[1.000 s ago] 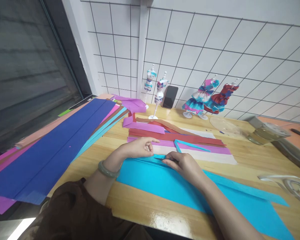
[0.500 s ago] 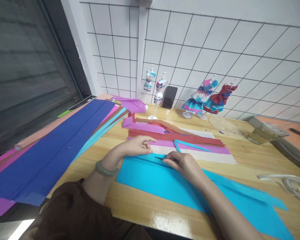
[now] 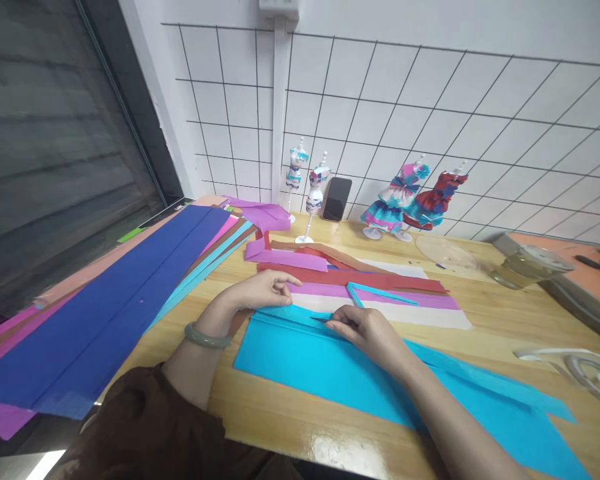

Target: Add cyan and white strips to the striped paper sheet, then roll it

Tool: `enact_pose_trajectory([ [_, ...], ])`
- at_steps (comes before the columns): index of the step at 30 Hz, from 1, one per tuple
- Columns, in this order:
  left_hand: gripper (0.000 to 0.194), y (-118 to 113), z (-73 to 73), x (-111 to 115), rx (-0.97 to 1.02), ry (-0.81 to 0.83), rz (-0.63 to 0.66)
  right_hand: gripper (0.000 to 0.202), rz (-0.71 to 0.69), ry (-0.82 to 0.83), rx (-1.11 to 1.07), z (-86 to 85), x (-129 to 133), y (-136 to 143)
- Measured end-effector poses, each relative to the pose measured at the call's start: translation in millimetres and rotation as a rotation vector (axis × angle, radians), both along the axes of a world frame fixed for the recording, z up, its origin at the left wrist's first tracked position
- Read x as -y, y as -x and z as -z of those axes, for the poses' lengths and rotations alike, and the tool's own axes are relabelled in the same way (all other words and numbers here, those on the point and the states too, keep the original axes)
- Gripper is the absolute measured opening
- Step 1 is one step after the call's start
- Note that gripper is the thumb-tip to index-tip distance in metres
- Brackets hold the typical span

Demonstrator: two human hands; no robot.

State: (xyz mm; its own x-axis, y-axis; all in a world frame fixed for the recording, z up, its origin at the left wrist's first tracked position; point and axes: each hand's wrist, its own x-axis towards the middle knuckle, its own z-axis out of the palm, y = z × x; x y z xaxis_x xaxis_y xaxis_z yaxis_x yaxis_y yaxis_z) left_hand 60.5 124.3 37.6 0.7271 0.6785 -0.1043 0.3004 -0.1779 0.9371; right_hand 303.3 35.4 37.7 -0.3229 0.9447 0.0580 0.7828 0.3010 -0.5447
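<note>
Hands apart. Left hand (image 3: 265,290) at the cyan paper sheet's (image 3: 300,353) far-left edge, index out, other fingers curled; can't tell if it's pinching paper. Right hand (image 3: 357,327) palm down over the sheet's far edge, fingers clamped on a dark pointed tool (image 3: 319,319), tip aimed left. Sheet lies flat on the wood tabletop (image 3: 290,413), which shows along its near edge. Cream paper strip (image 3: 425,315) just beyond the sheet; navy paper (image 3: 105,300) left of it. Glass cup (image 3: 527,268) beyond its right part, contents unclear.
</note>
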Motion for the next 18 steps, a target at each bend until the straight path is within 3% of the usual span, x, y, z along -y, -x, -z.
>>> enact_pose_trajectory([
  [18, 0.049, 1.9, -0.3, 1.1, 0.051, 0.024, -0.014, 0.029, -0.049, -0.029, 0.095, -8.3, -7.6, 7.6],
])
